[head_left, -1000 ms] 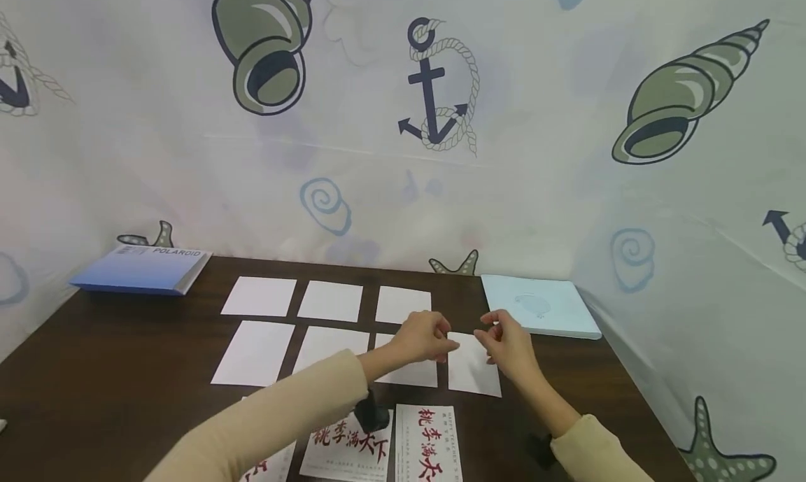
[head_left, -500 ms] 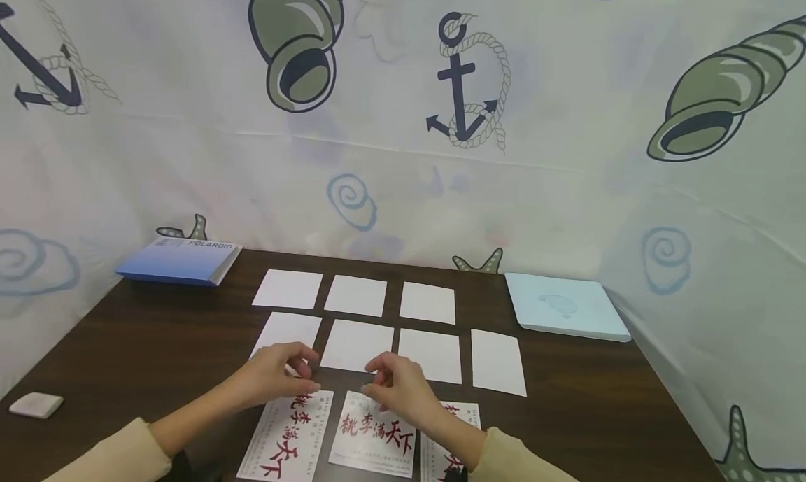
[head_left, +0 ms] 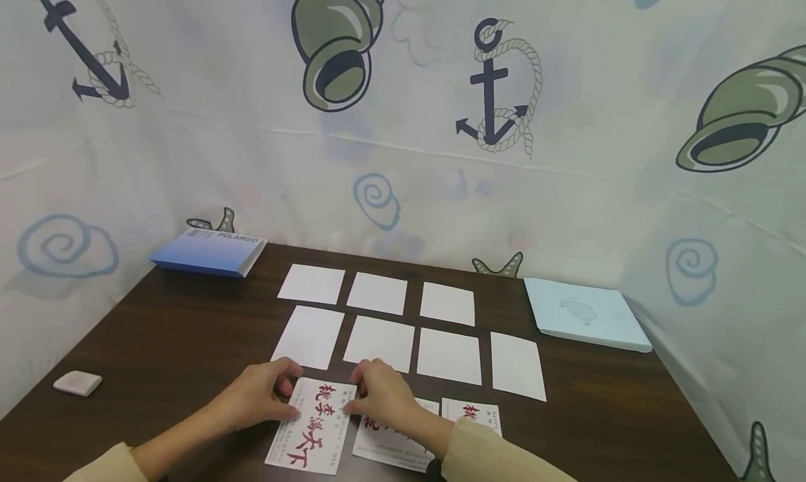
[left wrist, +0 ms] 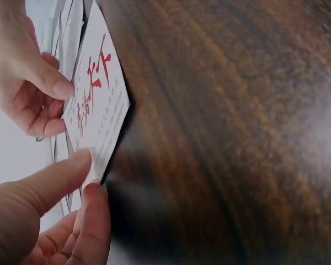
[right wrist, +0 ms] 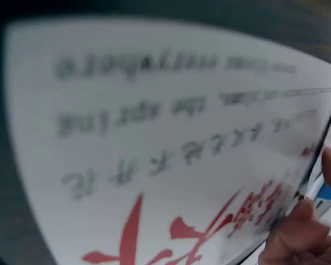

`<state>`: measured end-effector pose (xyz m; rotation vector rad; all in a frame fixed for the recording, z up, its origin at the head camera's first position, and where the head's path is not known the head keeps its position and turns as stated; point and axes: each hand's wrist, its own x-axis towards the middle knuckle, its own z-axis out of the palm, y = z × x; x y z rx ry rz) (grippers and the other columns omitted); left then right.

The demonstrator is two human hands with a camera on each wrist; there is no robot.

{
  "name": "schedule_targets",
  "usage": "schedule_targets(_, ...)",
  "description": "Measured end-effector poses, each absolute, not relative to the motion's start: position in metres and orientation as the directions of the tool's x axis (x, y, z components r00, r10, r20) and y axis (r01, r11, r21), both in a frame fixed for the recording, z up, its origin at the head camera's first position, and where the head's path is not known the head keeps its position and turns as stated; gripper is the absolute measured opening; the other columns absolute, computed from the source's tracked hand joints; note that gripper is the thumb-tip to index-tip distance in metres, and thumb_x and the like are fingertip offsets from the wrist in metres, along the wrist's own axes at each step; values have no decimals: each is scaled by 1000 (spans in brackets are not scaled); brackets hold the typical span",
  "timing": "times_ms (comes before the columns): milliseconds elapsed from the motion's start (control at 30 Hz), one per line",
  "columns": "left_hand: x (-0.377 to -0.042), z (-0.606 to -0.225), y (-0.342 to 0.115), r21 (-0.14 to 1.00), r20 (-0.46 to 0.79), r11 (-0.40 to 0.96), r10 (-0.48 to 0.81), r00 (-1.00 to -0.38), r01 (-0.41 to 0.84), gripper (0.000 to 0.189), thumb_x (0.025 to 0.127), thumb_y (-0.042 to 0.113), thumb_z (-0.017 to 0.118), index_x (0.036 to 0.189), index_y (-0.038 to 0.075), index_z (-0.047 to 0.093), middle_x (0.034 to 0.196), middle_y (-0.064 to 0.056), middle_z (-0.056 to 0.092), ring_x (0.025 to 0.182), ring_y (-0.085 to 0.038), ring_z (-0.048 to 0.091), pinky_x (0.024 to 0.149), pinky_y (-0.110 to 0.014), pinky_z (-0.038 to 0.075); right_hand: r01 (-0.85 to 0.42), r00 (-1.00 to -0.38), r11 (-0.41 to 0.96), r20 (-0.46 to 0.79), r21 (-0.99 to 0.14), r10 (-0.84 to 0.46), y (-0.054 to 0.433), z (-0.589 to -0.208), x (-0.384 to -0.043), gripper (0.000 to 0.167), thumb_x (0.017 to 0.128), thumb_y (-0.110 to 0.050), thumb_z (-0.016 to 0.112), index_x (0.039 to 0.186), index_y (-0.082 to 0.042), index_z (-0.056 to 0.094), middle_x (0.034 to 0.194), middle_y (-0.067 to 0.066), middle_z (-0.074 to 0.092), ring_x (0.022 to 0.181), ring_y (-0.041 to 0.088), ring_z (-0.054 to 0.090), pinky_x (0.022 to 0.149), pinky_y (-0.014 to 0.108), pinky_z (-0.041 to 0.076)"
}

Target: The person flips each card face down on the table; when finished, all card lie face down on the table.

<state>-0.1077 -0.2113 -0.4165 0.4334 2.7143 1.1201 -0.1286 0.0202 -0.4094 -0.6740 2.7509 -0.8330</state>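
**Two-Handed Hold on a Printed Card (head_left: 313, 429)**

Head view: your left hand (head_left: 261, 392) pinches the card's left edge, your right hand (head_left: 381, 397) its right; it sits at the near side of the table (head_left: 164, 359), left of a second printed card (head_left: 387, 450), nearer than the white sheets (head_left: 380, 343). Left wrist view: your left thumb lies over one corner. Right wrist view: blurred print (right wrist: 154, 127) fills the foreground, fingers (right wrist: 292, 237) at right.

The worktop (head_left: 604, 426) before me is dark brown wood grain. Along its far side I have a blue box (head_left: 204, 252) lettered POLAROID at the left and a pale blue pad (head_left: 588, 315) at the right. Between them lie three white cards (head_left: 376, 293), with four more white cards (head_left: 379, 343) in a row nearer me. Closest, partly hidden from me, are two red-lettered cards (head_left: 390, 448); a small white block (head_left: 78, 383) sits off to my left.
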Motion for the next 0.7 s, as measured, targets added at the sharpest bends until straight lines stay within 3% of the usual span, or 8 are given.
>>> schedule_targets(167,-107,-416,-205,675,-40,718,269,-962,172,51,61,13,86,103,6,59,76,3,51,61,-7,45,53,-23,37,-399,-885,779,-20,-485,-465,17,-412,-129,27,71,-21,81,83,-13,58,70,-8,47,59,4,40,51,18,32)
schedule_targets(367,-108,-414,-202,652,-31,749,182,-983,118,37,64,11,84,88,11,57,72,3,52,62,-10,47,53,-23,37,-419,-881,760,21,-497,-472,18,-414,-128,24,76,-21,77,77,-15,54,62,-11,48,52,1,39,48,17,30)
schedule_targets(467,-109,-414,-205,709,-40,696,205,-978,117,29,68,9,81,84,8,57,68,2,52,59,-11,48,50,-22,41,-419,-881,761,19,-495,-473,19,-415,-128,27,77,-25,76,76,-16,52,59,-11,46,50,2,38,47,18,28)
schedule_targets(600,-112,-411,-210,814,-143,580,226,-964,16,24,73,7,77,87,2,58,69,-2,54,61,-13,52,53,-25,51,-460,-857,739,29,-491,-514,16,-413,-125,24,77,-26,76,78,-16,54,59,-13,47,50,0,38,47,17,29)
schedule_targets(700,-113,-407,-212,851,-237,516,212,-948,-98,26,76,8,75,93,-3,58,73,-5,56,64,-15,56,58,-30,55,-472,-821,655,23,-589,-571,7,-408,-117,17,78,-22,76,80,-15,61,61,-14,51,52,-4,40,48,13,33)
